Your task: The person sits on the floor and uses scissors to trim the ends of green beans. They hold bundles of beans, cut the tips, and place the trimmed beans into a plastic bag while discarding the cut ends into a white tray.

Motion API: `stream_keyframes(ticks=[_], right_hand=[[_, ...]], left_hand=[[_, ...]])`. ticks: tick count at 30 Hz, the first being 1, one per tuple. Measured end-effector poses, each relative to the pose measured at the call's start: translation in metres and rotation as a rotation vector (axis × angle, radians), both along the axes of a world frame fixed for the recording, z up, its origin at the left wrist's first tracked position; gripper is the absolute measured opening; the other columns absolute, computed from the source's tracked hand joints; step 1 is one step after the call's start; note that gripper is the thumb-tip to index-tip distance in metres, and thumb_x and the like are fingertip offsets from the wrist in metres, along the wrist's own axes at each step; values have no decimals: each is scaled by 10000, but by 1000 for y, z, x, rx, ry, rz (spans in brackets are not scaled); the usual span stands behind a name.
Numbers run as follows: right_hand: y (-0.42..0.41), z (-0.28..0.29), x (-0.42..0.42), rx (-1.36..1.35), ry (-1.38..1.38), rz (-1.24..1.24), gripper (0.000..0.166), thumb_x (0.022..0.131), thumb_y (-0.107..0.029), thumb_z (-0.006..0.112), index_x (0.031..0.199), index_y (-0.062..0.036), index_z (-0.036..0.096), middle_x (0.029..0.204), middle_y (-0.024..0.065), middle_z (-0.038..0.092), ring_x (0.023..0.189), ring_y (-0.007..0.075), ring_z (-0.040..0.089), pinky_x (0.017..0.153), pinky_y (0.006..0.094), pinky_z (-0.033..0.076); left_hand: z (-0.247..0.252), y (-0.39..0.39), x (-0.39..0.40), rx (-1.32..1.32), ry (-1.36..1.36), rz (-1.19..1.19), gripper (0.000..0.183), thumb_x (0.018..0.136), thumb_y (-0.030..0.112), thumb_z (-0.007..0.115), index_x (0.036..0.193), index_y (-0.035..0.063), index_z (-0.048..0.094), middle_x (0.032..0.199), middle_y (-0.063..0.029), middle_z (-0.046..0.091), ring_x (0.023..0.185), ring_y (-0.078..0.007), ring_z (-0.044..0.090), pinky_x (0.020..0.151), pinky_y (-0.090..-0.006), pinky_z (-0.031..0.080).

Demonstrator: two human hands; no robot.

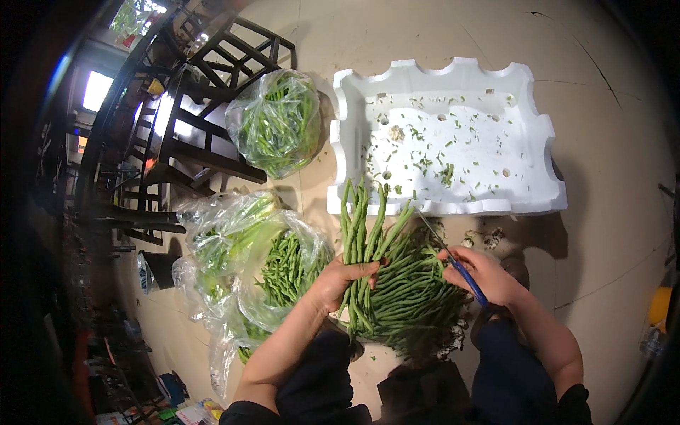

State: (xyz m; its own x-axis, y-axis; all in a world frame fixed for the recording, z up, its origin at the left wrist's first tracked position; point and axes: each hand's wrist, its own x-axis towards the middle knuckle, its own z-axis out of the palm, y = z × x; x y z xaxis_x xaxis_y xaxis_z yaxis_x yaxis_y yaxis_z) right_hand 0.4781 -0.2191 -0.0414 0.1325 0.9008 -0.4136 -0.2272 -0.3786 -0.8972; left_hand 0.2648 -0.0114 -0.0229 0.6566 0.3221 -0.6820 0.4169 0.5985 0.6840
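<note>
Upright in my left hand [345, 279] is a bundle of long green beans [364, 228], their tips reaching over the near rim of a white foam box [494, 206]. My right hand [481, 273] grips a knife with a blue handle [468, 279]; its thin blade points up and left to the tip of one bean. Beneath both hands lies a large heap of long green beans [419, 297]. Small green bean ends [448, 172] and a pale clump [396, 133] are scattered on the box's floor.
Left of my left arm stands an open clear plastic bag [319, 239] of green beans, beside more bagged greens [228, 223]. A full clear bag [276, 122] of green vegetables sits farther back, against dark wooden stools [218, 164]. Bits of pale scrap [494, 238] lie on the tiled floor.
</note>
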Motion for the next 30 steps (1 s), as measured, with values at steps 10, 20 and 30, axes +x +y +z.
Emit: stream_keyframes(ticks=[10,20,30], right_hand=[[29,19,-5,-129,-97,-140,306,905,-263,697,1057,-13,605,623,-24,528,548,40,507,501,211,416],[25,12,-7,9,-153,36,414,902,-271,706,1222,-33,594,703,-35,495,648,47,442,609,229,393],[31,16,-3,186,-330,118,559,821,-322,772,1254,-27,576,942,111,608,843,187,589,762,323,474]], left_hand=[[3,11,3,-205,-60,101,383,891,212,676,1175,-31,588,758,-44,594,687,-145,560,671,-303,474],[-18,24,-27,-395,-265,-47,451,809,216,751,1159,0,567,915,-82,628,592,-149,496,592,-315,411],[-22,19,-33,-799,-337,-180,508,792,110,716,1215,-81,510,906,-131,661,533,-155,458,540,-297,378]])
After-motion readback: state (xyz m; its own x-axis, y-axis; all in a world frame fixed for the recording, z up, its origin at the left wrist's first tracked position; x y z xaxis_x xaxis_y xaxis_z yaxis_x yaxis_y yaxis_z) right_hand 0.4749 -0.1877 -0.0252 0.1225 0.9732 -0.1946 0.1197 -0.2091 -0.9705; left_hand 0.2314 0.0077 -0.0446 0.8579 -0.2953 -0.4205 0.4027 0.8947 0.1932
